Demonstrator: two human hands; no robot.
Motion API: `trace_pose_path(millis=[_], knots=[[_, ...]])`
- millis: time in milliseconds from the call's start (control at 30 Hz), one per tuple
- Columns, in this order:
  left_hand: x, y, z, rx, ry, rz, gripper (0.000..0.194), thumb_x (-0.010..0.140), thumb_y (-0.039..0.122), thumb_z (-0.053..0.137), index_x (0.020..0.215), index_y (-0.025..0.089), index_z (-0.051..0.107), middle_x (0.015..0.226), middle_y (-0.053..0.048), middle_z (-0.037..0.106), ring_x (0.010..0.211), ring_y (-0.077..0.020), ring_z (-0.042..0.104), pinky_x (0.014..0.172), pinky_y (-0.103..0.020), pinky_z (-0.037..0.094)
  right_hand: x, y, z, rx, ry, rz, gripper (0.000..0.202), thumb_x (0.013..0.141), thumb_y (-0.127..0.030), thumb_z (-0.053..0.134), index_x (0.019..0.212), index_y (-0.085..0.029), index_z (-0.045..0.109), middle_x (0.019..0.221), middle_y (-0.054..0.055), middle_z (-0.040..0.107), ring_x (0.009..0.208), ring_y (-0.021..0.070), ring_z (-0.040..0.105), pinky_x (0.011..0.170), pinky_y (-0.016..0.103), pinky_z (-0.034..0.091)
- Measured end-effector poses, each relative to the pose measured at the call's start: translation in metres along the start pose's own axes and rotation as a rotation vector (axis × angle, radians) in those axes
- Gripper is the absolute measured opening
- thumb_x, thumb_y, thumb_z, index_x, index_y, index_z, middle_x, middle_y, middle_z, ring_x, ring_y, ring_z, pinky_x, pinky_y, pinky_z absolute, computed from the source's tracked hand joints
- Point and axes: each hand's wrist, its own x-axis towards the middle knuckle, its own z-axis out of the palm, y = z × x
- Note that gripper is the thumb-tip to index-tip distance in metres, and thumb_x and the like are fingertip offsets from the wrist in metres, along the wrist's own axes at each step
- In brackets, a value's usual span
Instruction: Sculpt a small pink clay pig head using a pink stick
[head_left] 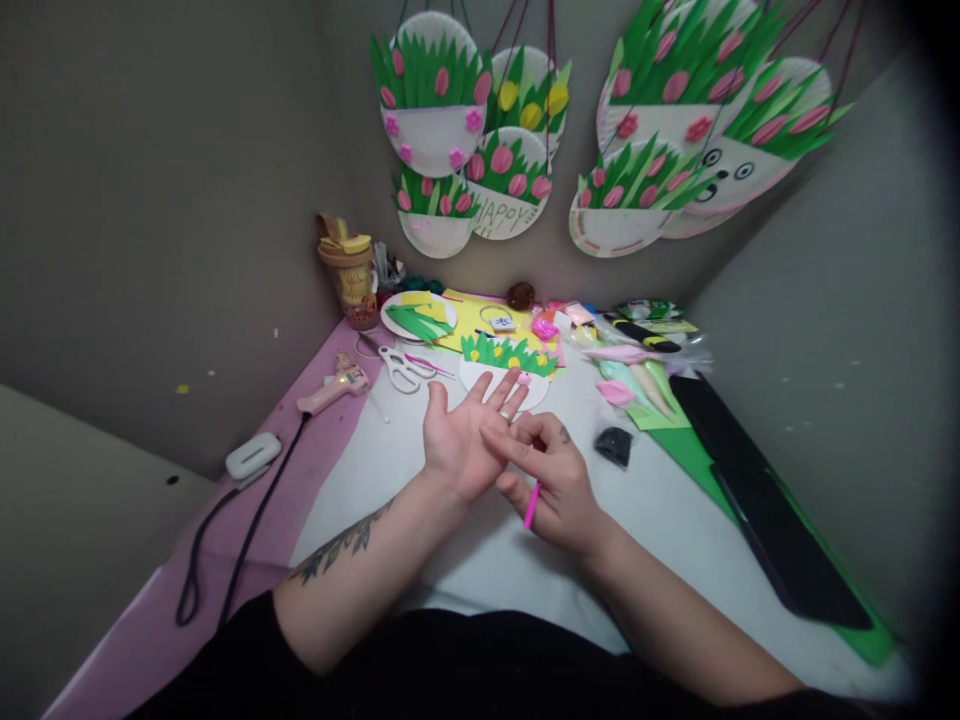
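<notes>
My left hand (459,448) is turned palm up with its fingers spread, in front of a paper-plate flower craft (480,378). That plate has green paper leaves and yellow blooms along its top, and my fingers hide part of it. Against the left palm rests a fingertip of my right hand (555,480). A bright pink thin strip (532,506) sticks out below the right thumb, held in the curled fingers. Its upper end is hidden, and I cannot make out whether it is paper or a tool.
On the left lie a pink glue gun (334,388), white scissors (405,368) and a white case (253,456). A tumbler (352,280) stands behind. Rightward are a small black packet (613,446) and a long black object (772,510). Finished plates (431,140) hang on the wall.
</notes>
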Motion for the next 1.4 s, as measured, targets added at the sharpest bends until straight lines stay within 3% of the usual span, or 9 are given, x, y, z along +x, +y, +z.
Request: trace_pose_path(millis=[233, 433, 700, 867, 1200, 1300, 1400], knots=[[0.0, -0.001, 0.001, 0.011, 0.003, 0.003, 0.077, 0.089, 0.071, 0.023, 0.141, 0.015, 0.033, 0.142, -0.02, 0.048, 0.137, -0.0319, 0.041, 0.085, -0.044, 0.056, 0.001, -0.002, 0.002, -0.102, 0.012, -0.029, 0.036, 0.09, -0.032, 0.056, 0.125, -0.024, 0.063, 0.086, 0.005, 0.048, 0.08, 0.0186, 0.047, 0.07, 0.036, 0.046], [-0.001, -0.001, -0.001, 0.01, -0.016, -0.026, 0.08, 0.088, 0.071, 0.024, 0.144, 0.015, 0.03, 0.142, -0.02, 0.048, 0.139, -0.0318, 0.039, 0.092, -0.046, 0.053, 0.003, -0.004, 0.004, -0.069, 0.085, 0.028, 0.036, 0.086, -0.014, 0.059, 0.118, -0.027, 0.066, 0.081, 0.002, 0.047, 0.076, 0.0158, 0.049, 0.066, 0.032, 0.047], [-0.001, -0.002, -0.001, -0.015, -0.039, -0.063, 0.08, 0.088, 0.071, 0.025, 0.146, 0.016, 0.026, 0.145, -0.02, 0.045, 0.137, -0.0333, 0.041, 0.086, -0.045, 0.056, 0.007, -0.006, -0.003, -0.062, 0.182, 0.065, 0.025, 0.082, -0.014, 0.065, 0.103, -0.027, 0.072, 0.076, 0.0, 0.047, 0.07, 0.0133, 0.052, 0.06, 0.029, 0.047], [-0.004, -0.004, 0.001, -0.016, -0.015, -0.162, 0.078, 0.09, 0.068, 0.024, 0.146, 0.015, 0.025, 0.146, -0.022, 0.044, 0.13, -0.0326, 0.05, 0.076, -0.041, 0.059, 0.011, 0.001, -0.016, -0.047, 0.105, 0.028, 0.017, 0.079, -0.014, 0.069, 0.091, -0.025, 0.074, 0.077, 0.0, 0.051, 0.072, 0.0134, 0.054, 0.064, 0.03, 0.049], [-0.008, -0.004, 0.001, 0.074, -0.018, -0.257, 0.078, 0.092, 0.066, 0.017, 0.147, 0.011, 0.024, 0.147, -0.026, 0.04, 0.12, -0.0328, 0.058, 0.076, -0.04, 0.058, 0.012, -0.002, -0.019, 0.014, 0.032, 0.009, 0.022, 0.081, -0.015, 0.067, 0.098, -0.028, 0.072, 0.08, 0.0, 0.052, 0.072, 0.0125, 0.057, 0.062, 0.027, 0.052], [-0.008, -0.005, 0.003, 0.085, -0.009, -0.264, 0.079, 0.092, 0.066, 0.017, 0.147, 0.01, 0.024, 0.147, -0.026, 0.039, 0.126, -0.0329, 0.053, 0.077, -0.038, 0.058, 0.01, -0.003, -0.02, 0.003, 0.039, 0.014, 0.022, 0.082, -0.016, 0.067, 0.1, -0.028, 0.072, 0.081, 0.001, 0.052, 0.073, 0.0127, 0.057, 0.063, 0.028, 0.053], [-0.006, -0.003, 0.0, 0.055, -0.032, -0.169, 0.079, 0.089, 0.07, 0.021, 0.145, 0.014, 0.026, 0.148, -0.022, 0.04, 0.135, -0.0324, 0.043, 0.08, -0.038, 0.057, 0.003, -0.005, -0.02, -0.045, 0.064, -0.02, 0.033, 0.082, -0.016, 0.065, 0.113, -0.028, 0.068, 0.085, 0.002, 0.053, 0.075, 0.0138, 0.057, 0.063, 0.029, 0.053]])
